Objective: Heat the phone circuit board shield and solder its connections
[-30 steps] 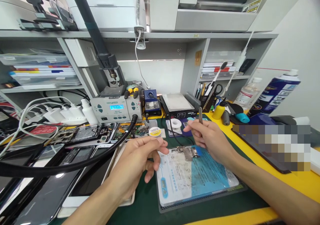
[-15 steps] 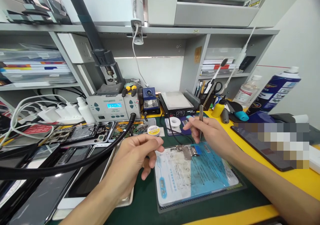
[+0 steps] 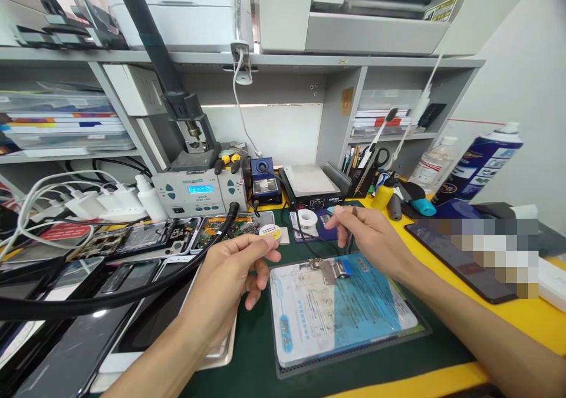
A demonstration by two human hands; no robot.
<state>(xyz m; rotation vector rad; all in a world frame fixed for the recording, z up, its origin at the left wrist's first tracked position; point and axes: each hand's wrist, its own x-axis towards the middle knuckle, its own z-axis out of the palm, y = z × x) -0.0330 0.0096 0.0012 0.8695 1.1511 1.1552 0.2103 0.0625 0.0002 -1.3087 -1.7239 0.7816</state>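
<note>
My left hand (image 3: 236, 271) hovers left of the blue-and-white pad (image 3: 305, 321), thumb and index finger together and the other fingers loosely curled. Anything between its fingertips is too small to make out. Above the pad's far right edge, my right hand (image 3: 375, 236) grips slim metal tweezers (image 3: 351, 243), mostly hidden by the fingers. On the far part of the pad lies a small flex-cable part (image 3: 328, 272) with a metal plate and a blue tab, apart from both hands. Just beyond my left fingertips sits a round tin (image 3: 269, 230) with a yellow-and-white lid.
Opened phones and circuit boards (image 3: 221, 230) lie left, crossed by a thick black hose (image 3: 145, 298) from the hot-air station (image 3: 198, 191). Behind the pad are a wire spool (image 3: 307, 219) and a flat heating plate (image 3: 309, 180). A dark phone (image 3: 460, 268) lies right.
The tweezers in my right hand have tilted from upright and dropped lower into the fingers. My left hand has shifted slightly left, and the whole view has moved a little.
</note>
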